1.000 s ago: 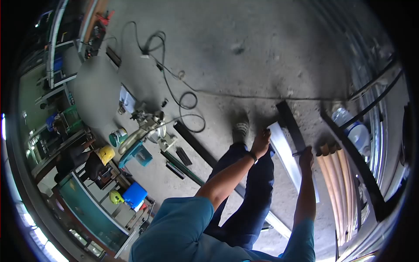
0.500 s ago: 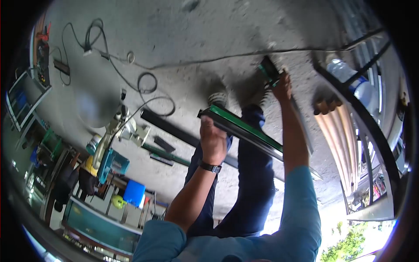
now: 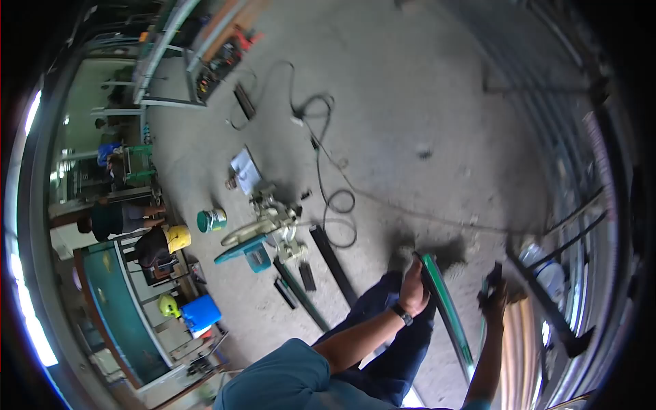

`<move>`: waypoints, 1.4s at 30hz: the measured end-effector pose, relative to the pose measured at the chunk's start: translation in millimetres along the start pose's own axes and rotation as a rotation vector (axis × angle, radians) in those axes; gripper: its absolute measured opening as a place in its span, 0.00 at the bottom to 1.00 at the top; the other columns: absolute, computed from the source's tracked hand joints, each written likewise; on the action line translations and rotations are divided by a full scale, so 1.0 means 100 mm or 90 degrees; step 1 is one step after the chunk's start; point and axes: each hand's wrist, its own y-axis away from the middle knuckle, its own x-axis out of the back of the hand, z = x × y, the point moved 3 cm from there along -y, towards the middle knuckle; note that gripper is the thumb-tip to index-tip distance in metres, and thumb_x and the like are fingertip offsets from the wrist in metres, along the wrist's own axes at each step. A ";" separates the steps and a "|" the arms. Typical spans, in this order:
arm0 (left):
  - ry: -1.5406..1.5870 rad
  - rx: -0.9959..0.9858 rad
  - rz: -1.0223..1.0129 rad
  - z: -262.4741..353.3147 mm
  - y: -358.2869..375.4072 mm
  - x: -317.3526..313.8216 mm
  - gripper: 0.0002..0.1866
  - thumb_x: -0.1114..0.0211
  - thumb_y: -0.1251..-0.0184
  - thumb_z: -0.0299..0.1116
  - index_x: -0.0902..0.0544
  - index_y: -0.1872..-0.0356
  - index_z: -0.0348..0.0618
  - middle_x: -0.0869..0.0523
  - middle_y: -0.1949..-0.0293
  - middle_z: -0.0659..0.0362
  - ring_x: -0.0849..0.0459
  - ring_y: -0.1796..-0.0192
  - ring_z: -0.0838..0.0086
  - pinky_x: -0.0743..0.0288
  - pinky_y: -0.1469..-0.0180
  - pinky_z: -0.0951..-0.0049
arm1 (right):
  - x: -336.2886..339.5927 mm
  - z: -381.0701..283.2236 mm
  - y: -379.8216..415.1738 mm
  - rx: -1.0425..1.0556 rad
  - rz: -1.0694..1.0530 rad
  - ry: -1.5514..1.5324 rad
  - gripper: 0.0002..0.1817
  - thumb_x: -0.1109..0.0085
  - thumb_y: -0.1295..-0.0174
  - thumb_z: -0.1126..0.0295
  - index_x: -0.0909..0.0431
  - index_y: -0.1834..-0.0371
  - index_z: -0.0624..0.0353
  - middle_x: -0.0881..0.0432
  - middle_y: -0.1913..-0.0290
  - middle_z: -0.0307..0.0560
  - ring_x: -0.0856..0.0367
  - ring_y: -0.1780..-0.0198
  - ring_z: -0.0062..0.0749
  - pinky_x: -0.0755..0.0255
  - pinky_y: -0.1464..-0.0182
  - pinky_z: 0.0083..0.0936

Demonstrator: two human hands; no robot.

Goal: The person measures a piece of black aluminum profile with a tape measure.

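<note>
My left hand (image 3: 413,290), with a watch at the wrist, grips the upper end of a long green and black profile (image 3: 445,311), which slants down to the right in front of my legs. To its right, my right hand (image 3: 495,304) is closed round a short dark piece (image 3: 490,281); its details are blurred. The two hands are apart.
A miter saw (image 3: 263,236) stands on the floor at left centre, near dark profiles (image 3: 333,266), a green bucket (image 3: 212,220) and papers (image 3: 246,169). A cable (image 3: 383,202) crosses the floor. At right are a metal frame (image 3: 543,301) and tan tubes (image 3: 519,342). A person (image 3: 126,217) is at far left.
The view has swung, so the saw and cable sit differently in it. Both hands now appear further right and lower, and the long profile looks steeper. Both hands keep their hold.
</note>
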 end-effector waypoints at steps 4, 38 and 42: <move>0.011 -0.010 -0.220 0.48 0.78 -1.02 0.27 0.50 0.16 0.60 0.23 0.37 0.47 0.22 0.63 0.64 0.23 0.58 0.73 0.24 0.50 0.65 | 1.41 -1.78 0.22 -0.027 0.017 -0.161 0.39 0.17 0.54 0.72 0.29 0.39 0.59 0.21 0.52 0.57 0.18 0.55 0.56 0.22 0.51 0.46; -0.355 -0.689 -0.846 2.71 4.79 -2.85 0.20 0.47 0.14 0.38 0.15 0.40 0.31 0.14 0.43 0.51 0.15 0.46 0.71 0.22 0.42 0.70 | 2.96 -6.35 1.98 0.553 0.119 -0.403 0.52 0.06 0.65 0.47 0.40 0.49 0.58 0.18 0.59 0.44 0.19 0.57 0.26 0.20 0.54 0.30; -0.382 -0.654 -0.855 2.69 4.81 -2.81 0.20 0.47 0.14 0.38 0.16 0.40 0.31 0.12 0.45 0.50 0.13 0.48 0.70 0.21 0.43 0.69 | 2.88 -6.36 2.06 0.567 0.150 -0.491 0.51 0.06 0.64 0.48 0.41 0.49 0.54 0.21 0.54 0.43 0.21 0.55 0.26 0.22 0.53 0.28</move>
